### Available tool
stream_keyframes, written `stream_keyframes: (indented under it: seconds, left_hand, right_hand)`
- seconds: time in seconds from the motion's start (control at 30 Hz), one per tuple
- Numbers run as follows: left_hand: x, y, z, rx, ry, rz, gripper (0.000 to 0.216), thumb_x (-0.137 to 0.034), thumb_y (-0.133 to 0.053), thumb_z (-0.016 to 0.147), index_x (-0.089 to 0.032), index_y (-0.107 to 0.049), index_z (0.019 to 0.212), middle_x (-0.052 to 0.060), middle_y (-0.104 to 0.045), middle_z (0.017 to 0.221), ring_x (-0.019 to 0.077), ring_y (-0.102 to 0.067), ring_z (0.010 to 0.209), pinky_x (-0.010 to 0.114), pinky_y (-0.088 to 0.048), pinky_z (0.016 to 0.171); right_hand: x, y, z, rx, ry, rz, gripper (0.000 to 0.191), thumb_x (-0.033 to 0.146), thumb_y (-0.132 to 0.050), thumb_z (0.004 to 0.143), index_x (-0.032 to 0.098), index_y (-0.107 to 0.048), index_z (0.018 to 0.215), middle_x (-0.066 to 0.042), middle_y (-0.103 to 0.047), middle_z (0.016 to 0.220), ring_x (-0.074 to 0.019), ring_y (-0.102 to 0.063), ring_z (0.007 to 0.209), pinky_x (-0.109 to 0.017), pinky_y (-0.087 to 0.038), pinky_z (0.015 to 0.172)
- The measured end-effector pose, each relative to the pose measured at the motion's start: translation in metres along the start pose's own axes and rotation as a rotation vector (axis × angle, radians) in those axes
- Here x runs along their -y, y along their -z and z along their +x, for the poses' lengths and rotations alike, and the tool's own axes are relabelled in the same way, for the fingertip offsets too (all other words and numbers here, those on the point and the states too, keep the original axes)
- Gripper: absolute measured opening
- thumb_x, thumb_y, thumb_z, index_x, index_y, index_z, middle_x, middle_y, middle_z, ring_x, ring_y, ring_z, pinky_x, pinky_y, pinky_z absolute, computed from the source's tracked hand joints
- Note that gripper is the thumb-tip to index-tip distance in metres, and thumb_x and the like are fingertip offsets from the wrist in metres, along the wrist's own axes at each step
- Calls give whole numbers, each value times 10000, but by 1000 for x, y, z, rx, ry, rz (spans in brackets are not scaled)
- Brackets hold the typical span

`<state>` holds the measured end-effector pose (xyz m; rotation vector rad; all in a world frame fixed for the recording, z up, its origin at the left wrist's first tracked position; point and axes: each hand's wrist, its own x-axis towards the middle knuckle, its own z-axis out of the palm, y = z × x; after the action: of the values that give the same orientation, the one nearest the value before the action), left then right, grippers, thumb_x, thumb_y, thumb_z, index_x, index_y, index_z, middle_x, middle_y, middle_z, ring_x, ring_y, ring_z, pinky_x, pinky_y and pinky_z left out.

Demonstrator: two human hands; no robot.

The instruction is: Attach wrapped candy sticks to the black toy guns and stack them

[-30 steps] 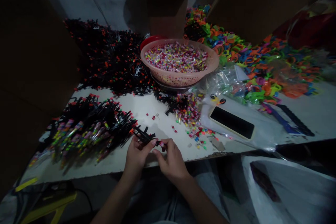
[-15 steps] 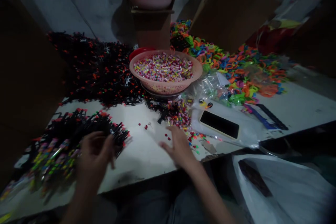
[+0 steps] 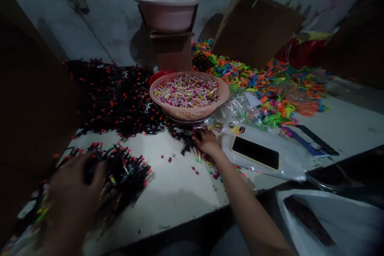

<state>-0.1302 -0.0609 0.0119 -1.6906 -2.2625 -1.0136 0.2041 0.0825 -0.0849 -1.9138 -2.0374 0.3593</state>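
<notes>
Black sticks lie heaped under the left hand, fingers spread flat on them; whether it grips any cannot be told.

Right hand rests fingers-down, loosely curled, on scattered small capsules on the table. Just beyond it sits a pink basket; a phone lies to its right.
</notes>
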Motion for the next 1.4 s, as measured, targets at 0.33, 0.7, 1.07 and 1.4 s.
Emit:
stream_keyframes:
  seconds: [0.33, 0.7, 1.07, 1.4]
  left_hand:
    - [-97, -178, 122, 348, 311, -10, 701, -432, -555, 770, -171, -371, 1394, 187, -50, 1555, 467, -37, 1392, 641, -120, 1072]
    - [-71, -218, 175, 494, 325, -60, 860, -631, -643, 609, -112, -481, 1274, 202, -110, 1543, 502, -109, 1363, 577, -206, 1082]
    - [-93, -220, 95, 617, 153, -40, 980, -675, -614, 606, -150, -365, 1395, 176, -187, 1536, 448, -187, 1372, 497, -231, 1094]
    - [-92, -177, 92, 604, 81, 47, 685, -625, -541, 724, -156, -558, 1223, 183, -460, 1381, 338, -438, 1261, 402, -347, 1025]
  right_hand:
    - [22, 3, -31, 19, 122, 26, 477, 510, -430, 902, 254, -521, 1293, -108, -534, 1294, -271, -462, 1200, -408, -312, 995]
    - [16, 6, -36, 71, 166, 99, 482, 485, -513, 864, 249, -531, 1283, -124, -544, 1274, -300, -443, 1210, -469, -279, 1020]
    - [13, 11, -48, 85, 146, 119, 452, 446, -531, 861, 254, -542, 1270, -121, -520, 1309, -308, -402, 1257, -532, -175, 1065]
    - [7, 18, -69, 50, 80, 70, 455, 425, -484, 896, 257, -492, 1318, -126, -415, 1425, -309, -312, 1338, -542, -167, 1075]
